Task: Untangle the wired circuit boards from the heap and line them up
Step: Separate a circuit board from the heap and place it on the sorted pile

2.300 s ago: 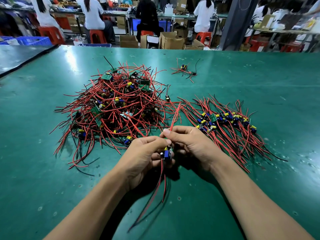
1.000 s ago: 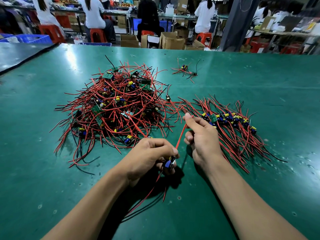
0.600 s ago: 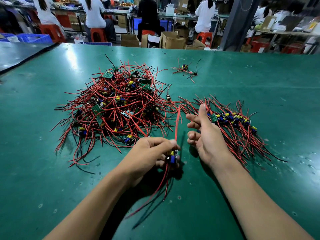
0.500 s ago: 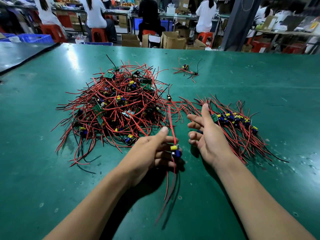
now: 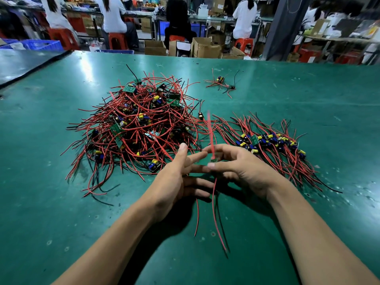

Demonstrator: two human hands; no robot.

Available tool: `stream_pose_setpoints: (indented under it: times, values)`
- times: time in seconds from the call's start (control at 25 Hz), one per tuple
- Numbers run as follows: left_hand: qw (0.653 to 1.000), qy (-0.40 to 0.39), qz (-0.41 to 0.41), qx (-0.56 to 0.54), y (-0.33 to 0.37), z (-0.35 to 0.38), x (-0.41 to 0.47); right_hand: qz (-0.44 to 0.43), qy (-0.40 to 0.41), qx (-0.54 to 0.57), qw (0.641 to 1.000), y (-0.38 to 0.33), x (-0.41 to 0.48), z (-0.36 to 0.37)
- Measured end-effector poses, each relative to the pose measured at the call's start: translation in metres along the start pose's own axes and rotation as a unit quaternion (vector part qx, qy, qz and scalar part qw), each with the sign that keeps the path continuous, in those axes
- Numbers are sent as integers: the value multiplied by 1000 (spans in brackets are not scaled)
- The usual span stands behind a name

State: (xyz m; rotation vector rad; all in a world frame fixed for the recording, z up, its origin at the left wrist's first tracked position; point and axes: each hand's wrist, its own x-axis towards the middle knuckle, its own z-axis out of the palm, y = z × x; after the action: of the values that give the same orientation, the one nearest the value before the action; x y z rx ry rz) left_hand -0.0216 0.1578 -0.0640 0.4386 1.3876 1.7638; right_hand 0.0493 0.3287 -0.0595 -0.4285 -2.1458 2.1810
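the heap (image 5: 139, 128) of tangled red and black wires and small green boards lies on the left half of the green table (image 5: 51, 202), just beyond the left hand (image 5: 174, 182); right of it, between the two hands and lifted off the table, is one wired circuit board (image 5: 213, 160), mostly hidden, pinched between thumb and forefinger of the right hand (image 5: 244, 171); a red wire (image 5: 209, 130) stands up from the pinch, blurred, and the other leads (image 5: 214, 212) hang down below the hands toward the table; the left hand is spread, fingers straight and fanned apart, gripping nothing; its fingertips come close to the right thumb, and whether they touch the board i cannot tell; the right hand's other fingers curl loosely underneath; both forearms reach in from the bottom edge; right of the right hand the sorted boards (image 5: 271, 140) lie side by side in a row, blue and yellow parts in a line, wires splayed to the near and far sides, some passing behind the right hand; farther back, well apart from both groups, lies a stray wired board (image 5: 221, 80); past the table's far edge stand cardboard boxes (image 5: 205, 48), and people sit on red stools (image 5: 116, 40).
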Motion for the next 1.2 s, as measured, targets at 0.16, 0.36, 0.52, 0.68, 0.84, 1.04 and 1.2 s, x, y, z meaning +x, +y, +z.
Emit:
stream_pose_setpoints:
  times: [0.16, 0.36, 0.52, 0.68, 0.84, 1.04, 1.2]
  values:
    - [992, 56, 70, 91, -1, 1, -6, -30, 191, -13, 981, 1, 6, -16]
    - [887, 236, 241, 315, -2, -6, -8, -93, 406, -245, 876, 2, 9, -20]
    - [829, 360, 254, 345, 1, -17, -4, -208, 361, -333, 846, -2, 5, 1]
    - [806, 344, 240, 418, -4, -24, 0, -205, 212, -401, 867, 6, 6, 20]
    - [827, 329, 231, 394, -5, -24, -1, -133, 241, -467, 841, 13, 6, 20]
    - [867, 277, 269, 314, -5, -10, -6, -124, 309, -477, 813, 6, 5, 8]
    - [873, 230, 322, 284, -7, 3, -9, -166, 200, -276, 925, 4, 7, 19]
